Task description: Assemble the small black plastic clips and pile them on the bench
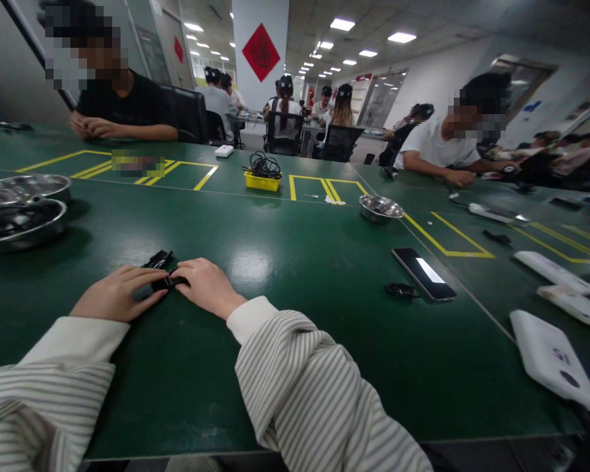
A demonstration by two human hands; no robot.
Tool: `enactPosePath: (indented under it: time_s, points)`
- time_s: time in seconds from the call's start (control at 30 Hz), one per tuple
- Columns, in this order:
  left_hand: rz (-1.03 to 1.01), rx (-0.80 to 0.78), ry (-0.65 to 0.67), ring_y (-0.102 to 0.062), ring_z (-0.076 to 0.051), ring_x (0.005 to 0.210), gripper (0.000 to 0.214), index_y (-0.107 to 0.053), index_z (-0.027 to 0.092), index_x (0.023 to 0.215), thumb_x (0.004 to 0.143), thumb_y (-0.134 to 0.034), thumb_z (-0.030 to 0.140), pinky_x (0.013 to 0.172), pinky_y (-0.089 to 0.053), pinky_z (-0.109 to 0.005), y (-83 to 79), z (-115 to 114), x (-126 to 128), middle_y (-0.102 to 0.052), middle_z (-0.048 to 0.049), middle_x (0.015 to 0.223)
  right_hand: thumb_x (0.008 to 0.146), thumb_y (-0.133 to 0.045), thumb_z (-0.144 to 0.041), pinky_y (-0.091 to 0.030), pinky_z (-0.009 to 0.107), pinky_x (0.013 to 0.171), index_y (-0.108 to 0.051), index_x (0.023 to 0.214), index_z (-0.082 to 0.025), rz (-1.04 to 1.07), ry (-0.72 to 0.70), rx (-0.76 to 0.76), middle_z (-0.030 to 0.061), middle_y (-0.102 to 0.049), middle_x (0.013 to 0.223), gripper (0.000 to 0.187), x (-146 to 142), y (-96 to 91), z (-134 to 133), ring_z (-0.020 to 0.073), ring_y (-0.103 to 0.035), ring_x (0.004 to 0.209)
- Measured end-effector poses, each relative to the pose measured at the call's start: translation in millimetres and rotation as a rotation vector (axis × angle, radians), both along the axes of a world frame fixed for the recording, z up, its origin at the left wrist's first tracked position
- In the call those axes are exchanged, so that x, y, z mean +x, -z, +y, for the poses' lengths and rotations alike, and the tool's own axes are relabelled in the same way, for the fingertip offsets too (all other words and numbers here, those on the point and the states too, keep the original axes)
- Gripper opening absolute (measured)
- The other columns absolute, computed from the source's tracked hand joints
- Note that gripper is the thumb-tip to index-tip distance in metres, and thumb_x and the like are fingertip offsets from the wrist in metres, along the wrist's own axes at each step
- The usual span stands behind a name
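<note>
My left hand (111, 293) rests on the green table with its fingers closed around one end of a small bundled black cable (161, 284). From the right, my right hand (207, 286) pinches the other end of that bundle, thumb and fingertips together. The two hands nearly meet, and the fingers cover part of the cable. Just behind the left fingers lies another black bundle (158, 259), which looks like a cable too. Left of my hands, a steel bowl (27, 241) holds several dark cables or parts.
A second steel bowl (44, 185) stands behind the first. Farther off are a yellow bin (262, 183) of black cables and a small bowl (381, 208). To the right lie a phone (423, 275), a cable bundle (400, 290) and white devices (553, 357). Co-workers sit across the table.
</note>
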State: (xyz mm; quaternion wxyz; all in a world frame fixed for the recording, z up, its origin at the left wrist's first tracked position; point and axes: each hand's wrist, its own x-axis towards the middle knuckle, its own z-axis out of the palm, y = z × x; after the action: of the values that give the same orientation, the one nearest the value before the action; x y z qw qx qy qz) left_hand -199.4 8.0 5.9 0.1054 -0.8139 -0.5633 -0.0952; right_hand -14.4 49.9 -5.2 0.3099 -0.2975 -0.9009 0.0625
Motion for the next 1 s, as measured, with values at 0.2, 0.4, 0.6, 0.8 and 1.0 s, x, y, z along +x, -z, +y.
enactPosePath:
  time_s: [0.2, 0.4, 0.6, 0.8, 1.0]
  points:
    - [0.072, 0.06, -0.132, -0.05, -0.019, 0.089, 0.05, -0.058, 0.018, 0.101, 0.08, -0.031, 0.055, 0.078, -0.042, -0.03, 0.6, 3.4, 0.4, -0.06, -0.0046, 0.095, 0.075, -0.054, -0.023, -0.036, 0.021, 0.093, -0.056, 0.103, -0.021, 0.028, 0.002, 0.025, 0.0019, -0.057, 0.108, 0.029, 31.5, -2.4, -7.6, 0.015, -0.049, 0.103]
    - [0.047, 0.207, -0.192, -0.048, -0.02, 0.088, 0.066, -0.057, 0.019, 0.104, 0.077, -0.02, 0.066, 0.076, -0.042, -0.033, 7.9, 4.6, 0.4, -0.054, -0.0045, 0.101, 0.08, -0.046, -0.021, -0.037, 0.03, 0.09, -0.06, 0.094, -0.017, -0.065, 0.012, 0.083, 0.0027, -0.06, 0.101, 0.02, 127.7, -4.6, -17.7, 0.0167, -0.046, 0.102]
    - [-0.055, 0.178, -0.012, -0.047, -0.021, 0.092, 0.043, -0.057, 0.02, 0.099, 0.082, -0.033, 0.051, 0.081, -0.041, -0.037, 1.2, 0.5, 20.3, -0.053, -0.0042, 0.101, 0.08, -0.044, -0.021, -0.039, 0.029, 0.073, -0.064, 0.082, -0.017, -0.058, 0.688, 0.198, 0.0059, -0.064, 0.084, 0.02, 281.1, -15.5, -30.4, 0.0177, -0.05, 0.08]
    - [-0.125, -0.028, 0.292, -0.048, -0.019, 0.095, 0.027, -0.057, 0.02, 0.099, 0.081, -0.044, 0.036, 0.085, -0.04, -0.036, -4.5, -1.8, 68.7, -0.054, -0.0048, 0.103, 0.076, -0.042, -0.028, -0.037, 0.028, 0.063, -0.067, 0.079, -0.015, 0.004, 1.185, 0.04, 0.008, -0.066, 0.078, 0.028, 380.8, -13.3, -28.6, 0.0192, -0.057, 0.07]
    - [-0.29, -0.162, 0.496, -0.05, -0.018, 0.093, 0.026, -0.057, 0.02, 0.1, 0.081, -0.044, 0.033, 0.082, -0.042, -0.031, -2.5, -5.9, 128.3, -0.056, -0.0056, 0.1, 0.07, -0.045, -0.03, -0.039, 0.026, 0.063, -0.069, 0.072, -0.016, 0.146, 1.111, -0.279, 0.0042, -0.067, 0.066, 0.027, 362.8, -9.9, -17.6, 0.0182, -0.059, 0.066]
